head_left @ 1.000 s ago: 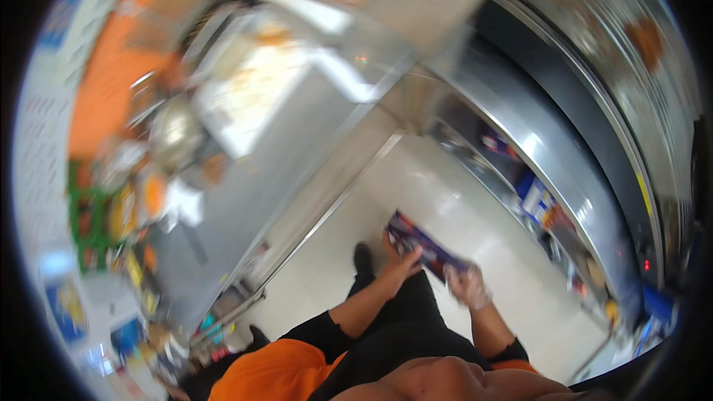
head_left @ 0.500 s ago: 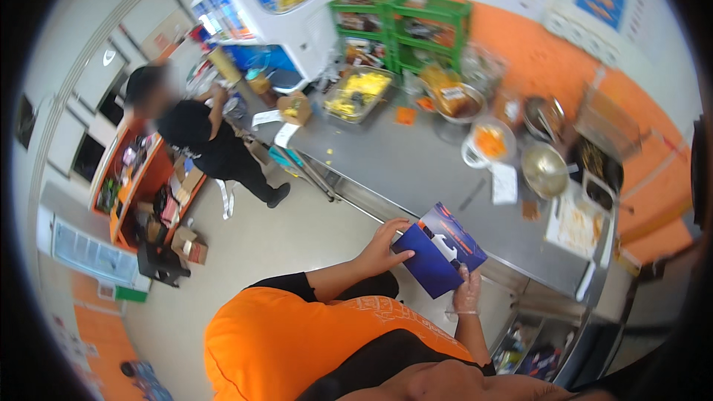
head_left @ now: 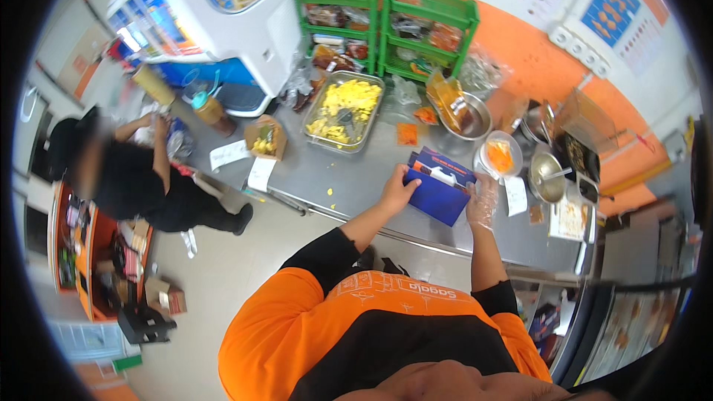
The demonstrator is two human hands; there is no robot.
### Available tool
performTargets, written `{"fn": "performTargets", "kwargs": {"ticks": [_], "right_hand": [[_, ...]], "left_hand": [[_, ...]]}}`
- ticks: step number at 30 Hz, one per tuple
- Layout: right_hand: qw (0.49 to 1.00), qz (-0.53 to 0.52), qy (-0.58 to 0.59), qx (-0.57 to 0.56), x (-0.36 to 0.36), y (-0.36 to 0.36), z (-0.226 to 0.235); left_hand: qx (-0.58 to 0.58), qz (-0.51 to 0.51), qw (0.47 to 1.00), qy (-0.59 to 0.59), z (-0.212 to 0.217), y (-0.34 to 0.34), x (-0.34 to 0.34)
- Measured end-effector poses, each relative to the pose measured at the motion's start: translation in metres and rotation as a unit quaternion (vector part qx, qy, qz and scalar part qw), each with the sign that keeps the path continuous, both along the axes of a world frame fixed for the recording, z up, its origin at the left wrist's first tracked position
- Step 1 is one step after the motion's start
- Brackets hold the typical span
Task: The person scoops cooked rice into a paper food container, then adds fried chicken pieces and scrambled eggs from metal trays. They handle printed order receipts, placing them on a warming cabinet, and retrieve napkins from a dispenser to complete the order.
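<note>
A blue cardboard box (head_left: 437, 200) with a white and patterned panel is between my hands, above the front part of the steel counter. My bare left hand (head_left: 399, 190) grips its left edge, thumb on the near face. On the other side my right hand (head_left: 483, 202), in a clear plastic glove, holds the right edge; its fingers are partly behind the box. Just beyond my right hand stands a white tub (head_left: 481, 160) with orange shreds. A white paper slip (head_left: 517, 196) lies to the right of that hand.
A tray (head_left: 307, 108) of yellow food and a small brown carton (head_left: 279, 141) stand on the counter (head_left: 364, 171). Metal bowls (head_left: 483, 120) and a ladle bowl (head_left: 546, 187) are at right. Green racks (head_left: 386, 37) line the wall. A co-worker in black (head_left: 141, 174) stands at left.
I have come closer to the counter, and both hands now hold the box over it instead of in front of its edge. The co-worker appears farther left in view.
</note>
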State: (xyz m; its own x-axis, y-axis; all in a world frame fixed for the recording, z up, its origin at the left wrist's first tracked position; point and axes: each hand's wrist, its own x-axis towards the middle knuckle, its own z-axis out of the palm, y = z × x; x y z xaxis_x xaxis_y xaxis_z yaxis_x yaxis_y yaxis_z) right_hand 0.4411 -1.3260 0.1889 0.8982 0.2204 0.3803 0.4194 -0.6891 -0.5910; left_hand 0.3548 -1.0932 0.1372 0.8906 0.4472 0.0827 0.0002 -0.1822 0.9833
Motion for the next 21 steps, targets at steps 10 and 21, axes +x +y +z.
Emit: {"fn": "performTargets", "kwargs": {"ticks": [10,21], "right_hand": [[0.933,0.347,0.011,-0.09,-0.094,0.016,0.142],[0.651,0.498,0.508,0.264,-0.101,0.05,0.131]], "left_hand": [[-0.01,-0.355,0.933,-0.058,0.161,0.08,-0.101],[-0.243,-0.417,0.867,0.127,0.152,0.138,-0.164]]}}
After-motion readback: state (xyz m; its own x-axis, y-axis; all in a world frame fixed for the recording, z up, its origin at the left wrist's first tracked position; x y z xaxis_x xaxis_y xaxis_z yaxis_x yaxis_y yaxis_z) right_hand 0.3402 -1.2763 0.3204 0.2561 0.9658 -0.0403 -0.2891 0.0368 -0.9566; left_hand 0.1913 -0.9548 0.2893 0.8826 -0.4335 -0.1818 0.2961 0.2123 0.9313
